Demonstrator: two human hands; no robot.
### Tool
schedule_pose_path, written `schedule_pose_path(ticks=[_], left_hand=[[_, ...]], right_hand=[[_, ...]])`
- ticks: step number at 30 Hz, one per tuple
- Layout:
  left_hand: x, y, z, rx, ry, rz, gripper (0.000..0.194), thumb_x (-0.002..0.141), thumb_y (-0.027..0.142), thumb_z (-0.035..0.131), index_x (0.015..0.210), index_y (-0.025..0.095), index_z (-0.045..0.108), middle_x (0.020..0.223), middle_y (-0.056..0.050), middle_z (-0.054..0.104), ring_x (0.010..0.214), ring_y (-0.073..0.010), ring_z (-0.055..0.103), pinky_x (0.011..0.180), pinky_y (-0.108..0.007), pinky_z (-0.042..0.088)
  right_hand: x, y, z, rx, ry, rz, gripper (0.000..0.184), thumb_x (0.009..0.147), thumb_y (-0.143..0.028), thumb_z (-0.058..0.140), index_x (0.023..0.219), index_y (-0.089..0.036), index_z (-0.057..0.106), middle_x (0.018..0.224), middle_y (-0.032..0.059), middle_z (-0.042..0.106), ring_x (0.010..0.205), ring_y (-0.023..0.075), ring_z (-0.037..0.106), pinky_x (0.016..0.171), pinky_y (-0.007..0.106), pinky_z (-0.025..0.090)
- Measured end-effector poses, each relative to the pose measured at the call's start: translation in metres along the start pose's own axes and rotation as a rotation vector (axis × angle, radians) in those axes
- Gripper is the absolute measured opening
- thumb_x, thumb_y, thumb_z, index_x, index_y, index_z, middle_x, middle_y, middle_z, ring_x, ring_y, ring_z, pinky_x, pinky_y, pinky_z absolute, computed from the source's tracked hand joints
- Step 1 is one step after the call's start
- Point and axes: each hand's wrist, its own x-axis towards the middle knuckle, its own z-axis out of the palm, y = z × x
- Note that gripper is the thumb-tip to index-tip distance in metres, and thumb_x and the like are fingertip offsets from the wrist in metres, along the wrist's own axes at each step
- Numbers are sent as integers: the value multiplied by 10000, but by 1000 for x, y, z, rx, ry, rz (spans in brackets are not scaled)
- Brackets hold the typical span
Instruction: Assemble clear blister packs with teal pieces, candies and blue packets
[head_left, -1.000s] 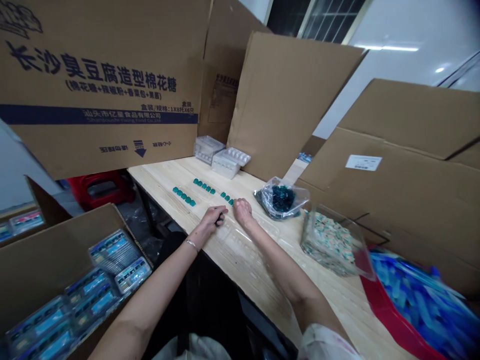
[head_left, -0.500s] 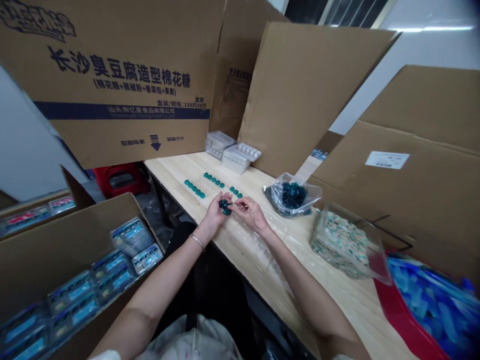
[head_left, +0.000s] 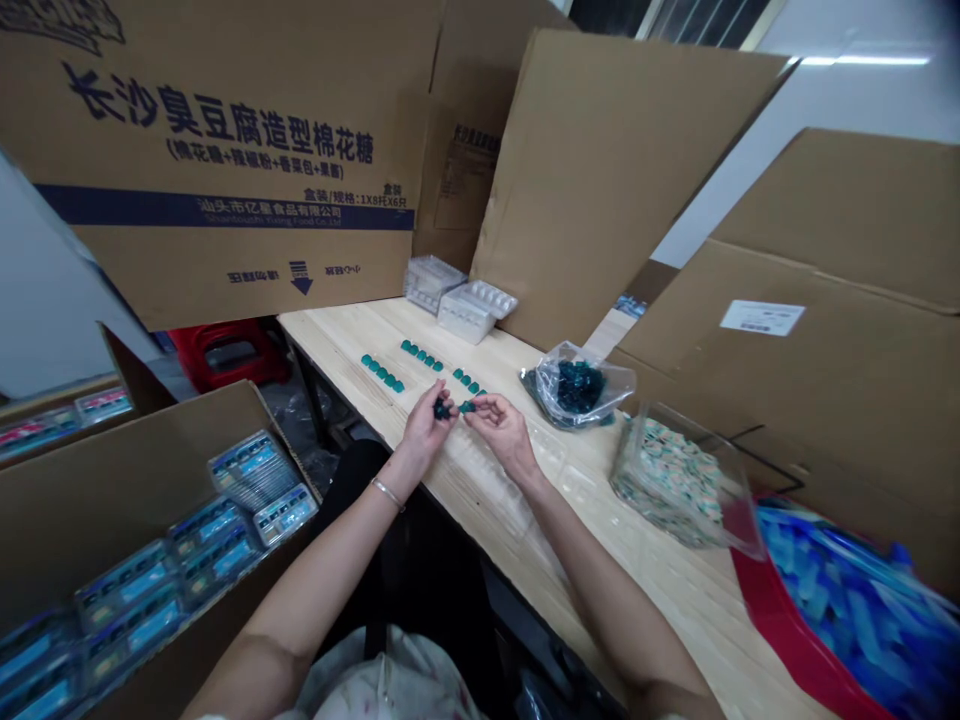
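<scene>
In the head view, my left hand (head_left: pixel 424 428) is cupped around a small clump of dark teal gummy candies (head_left: pixel 442 409) above the table's near edge. My right hand (head_left: pixel 504 430) pinches one teal gummy candy (head_left: pixel 466 407) between thumb and fingertips, just right of that clump. Beyond my hands, similar candies lie in short rows: a left row (head_left: pixel 382 373), a middle row (head_left: pixel 421 355) and a right row (head_left: pixel 469 381) partly hidden by my right hand. Clear plastic trays (head_left: pixel 480 490), hard to make out, lie on the wood below my hands.
An open plastic bag (head_left: pixel 619 385) of dark teal candies stands right of my hands. Beyond it are a clear bin (head_left: pixel 626 480) of wrapped pieces and a red tub (head_left: pixel 780 610) with blue packets. Clear containers (head_left: pixel 465 315) stand at the back. An open carton (head_left: pixel 247 400) holds packed boxes at left.
My hands have moved slightly apart. The candy pinched in my right hand now shows clear of the clump in my left. The whole view has shifted a little.
</scene>
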Motion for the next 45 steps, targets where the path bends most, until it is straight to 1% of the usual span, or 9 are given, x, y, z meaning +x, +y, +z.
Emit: schedule_pose_path(ticks=[5, 9, 14, 17, 23, 30, 32, 37, 45], left_hand=[[-21, -2, -6, 235, -149, 6, 315, 615, 325, 773, 801, 135, 605, 636, 32, 492, 479, -36, 402, 418, -175, 291], [-25, -4, -9, 490, -186, 113, 330, 644, 411, 736, 805, 150, 612, 557, 54, 461, 473, -50, 402, 442, -188, 326], [-22, -7, -12, 536, -239, 84, 346, 671, 457, 698, 794, 153, 589, 507, 60, 443, 449, -57, 391, 442, -196, 327], [-22, -12, -13, 603, -257, 159, 329, 720, 471, 652, 779, 160, 559, 482, 61, 443, 431, -62, 394, 442, -199, 341], [-25, -13, -15, 494, -401, 107, 301, 755, 430, 640, 880, 186, 515, 504, 81, 430, 433, -57, 393, 440, -184, 324], [-24, -10, -16, 524, -422, 230, 256, 747, 378, 661, 788, 167, 523, 668, 34, 525, 471, -48, 445, 460, -200, 353], [-23, -10, -16, 493, -396, 231, 255, 745, 378, 661, 801, 168, 526, 700, 28, 533, 469, -44, 440, 456, -200, 352], [-23, -9, -16, 508, -422, 120, 266, 770, 379, 638, 902, 172, 535, 520, 74, 431, 450, -59, 395, 456, -195, 338], [-24, -6, -16, 492, -451, 105, 257, 747, 357, 669, 855, 170, 530, 557, 62, 462, 458, -51, 402, 464, -192, 337]], right_hand=[[9, 0, -20, 32, -49, 64, 325, 658, -335, 700, 931, -177, 623, 760, 15, 648, 706, 137, 610, 708, 275, 495], [9, 3, -26, 8, -94, 94, 340, 657, -344, 708, 947, -173, 655, 735, 9, 637, 667, 127, 589, 672, 264, 485], [7, 1, -33, -73, -144, 49, 298, 637, -345, 737, 881, -182, 687, 887, 35, 645, 757, 131, 588, 703, 258, 475], [7, 1, -36, -5, -194, 143, 294, 605, -328, 770, 839, -177, 679, 877, 27, 655, 755, 128, 592, 714, 259, 469], [4, 4, -36, 396, -238, 305, 310, 599, -251, 800, 872, -191, 664, 695, -20, 639, 634, 94, 566, 643, 229, 439], [2, 9, -29, 639, -250, 390, 246, 609, -189, 801, 822, -187, 678, 762, -22, 647, 652, 76, 568, 656, 215, 441], [2, 10, -29, 667, -265, 390, 235, 627, -183, 792, 834, -180, 680, 767, -20, 645, 650, 72, 566, 663, 213, 445], [0, 8, -27, 696, -282, 427, 230, 640, -190, 789, 838, -171, 675, 739, -15, 650, 664, 77, 584, 674, 207, 453], [1, 8, -24, 701, -251, 466, 221, 624, -187, 792, 811, -172, 677, 777, -11, 658, 716, 93, 593, 701, 221, 450]])
